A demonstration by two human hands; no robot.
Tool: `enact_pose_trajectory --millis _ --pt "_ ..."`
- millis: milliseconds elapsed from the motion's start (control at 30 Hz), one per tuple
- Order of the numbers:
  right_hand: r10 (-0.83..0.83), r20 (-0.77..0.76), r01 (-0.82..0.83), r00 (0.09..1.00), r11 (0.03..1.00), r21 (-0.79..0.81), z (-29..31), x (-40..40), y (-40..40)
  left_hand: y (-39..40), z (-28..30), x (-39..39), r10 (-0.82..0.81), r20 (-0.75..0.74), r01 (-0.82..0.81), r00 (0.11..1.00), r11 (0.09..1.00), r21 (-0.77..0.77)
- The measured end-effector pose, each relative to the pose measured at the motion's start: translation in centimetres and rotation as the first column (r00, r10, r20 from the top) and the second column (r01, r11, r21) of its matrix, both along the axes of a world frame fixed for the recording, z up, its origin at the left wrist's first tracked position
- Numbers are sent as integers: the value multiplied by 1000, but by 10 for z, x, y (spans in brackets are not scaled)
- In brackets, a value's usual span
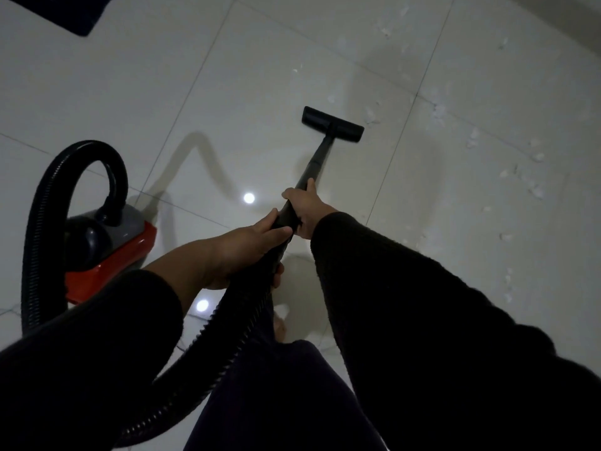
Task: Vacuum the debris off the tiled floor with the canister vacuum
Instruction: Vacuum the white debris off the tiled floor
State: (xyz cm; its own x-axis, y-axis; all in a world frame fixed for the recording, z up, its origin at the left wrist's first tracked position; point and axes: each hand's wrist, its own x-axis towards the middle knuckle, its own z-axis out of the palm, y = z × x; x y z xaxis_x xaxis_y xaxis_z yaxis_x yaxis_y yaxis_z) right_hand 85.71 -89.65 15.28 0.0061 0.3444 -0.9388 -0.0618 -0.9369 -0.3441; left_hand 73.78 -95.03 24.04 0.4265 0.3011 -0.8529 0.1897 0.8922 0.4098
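Observation:
A red and grey canister vacuum [130, 242] stands on the white tiled floor [227, 92] at my left. Its black ribbed hose [42, 203] arches up and loops back to the black wand [313, 164]. My left hand [247, 249] grips the wand's rear end where the hose joins. Further forward, my right hand [305, 206] holds the wand. The flat black floor nozzle [331, 123] rests on the tiles ahead. White scraps of debris [437, 113] lie scattered just right of the nozzle and down the right side.
A dark mat or object's corner [65, 11] lies at the top left. Two ceiling lights glare off the tiles [249, 197]. My bare foot [279, 330] shows below the hands, between my dark-clad legs.

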Motion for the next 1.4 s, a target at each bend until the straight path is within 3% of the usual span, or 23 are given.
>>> enact_pose_trajectory --millis 367,1000,1400 --pt "-43 -5 43 999 999 20 -3 8 113 120 6 3 -42 31 43 999 999 -6" --pt "-43 -16 43 999 999 30 -14 103 316 313 -8 104 64 -15 -65 998 995 -69" --pt "-115 -35 116 993 992 45 -19 122 415 416 -12 119 31 -10 -32 999 999 -31"
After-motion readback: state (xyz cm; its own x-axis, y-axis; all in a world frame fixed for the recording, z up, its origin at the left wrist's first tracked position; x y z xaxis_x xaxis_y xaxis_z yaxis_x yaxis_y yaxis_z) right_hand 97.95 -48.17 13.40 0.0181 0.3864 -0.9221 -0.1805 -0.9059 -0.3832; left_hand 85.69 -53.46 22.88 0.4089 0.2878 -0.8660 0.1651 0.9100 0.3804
